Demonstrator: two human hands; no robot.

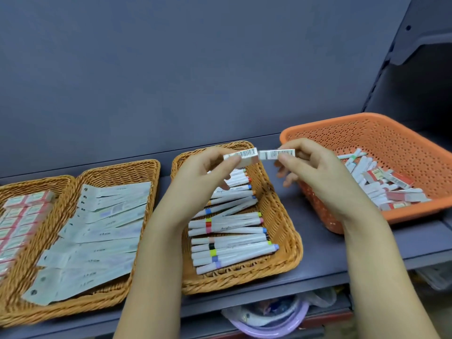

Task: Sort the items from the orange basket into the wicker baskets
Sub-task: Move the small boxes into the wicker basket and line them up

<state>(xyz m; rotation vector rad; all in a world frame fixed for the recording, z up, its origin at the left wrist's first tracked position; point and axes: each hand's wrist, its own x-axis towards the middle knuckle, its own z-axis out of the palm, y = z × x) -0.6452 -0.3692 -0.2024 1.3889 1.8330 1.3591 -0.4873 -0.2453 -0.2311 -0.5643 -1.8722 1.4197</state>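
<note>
On the far left of the shelf (330, 250) sits a wicker basket of small red-and-white boxes (22, 216), laid in neat rows. Touching it is a second wicker basket (146, 192) stacked with flat white packets. The third wicker basket (281, 216) holds white markers with coloured bands, lying mostly parallel.

Above that marker basket the left hand (203, 172) pinches a small white barcoded box (242, 155) between thumb and fingers (231, 161), the other fingers curled loosely below. Just beside it, end almost to end, the right hand (315, 170) pinches a second barcoded box (276, 154) the same way, thumb on the near face.

Both boxes look to match the red-and-white ones, so I would judge they belong in the far-left basket, well apart from where they hang now. To do it well, carry them across level, clear of the markers and packets, and set them down flat in line with the rows rather than dropping them.

At the right the orange basket (391, 133) has more boxes and markers heaped in its near corner, so the sorting is not yet finished.
</note>
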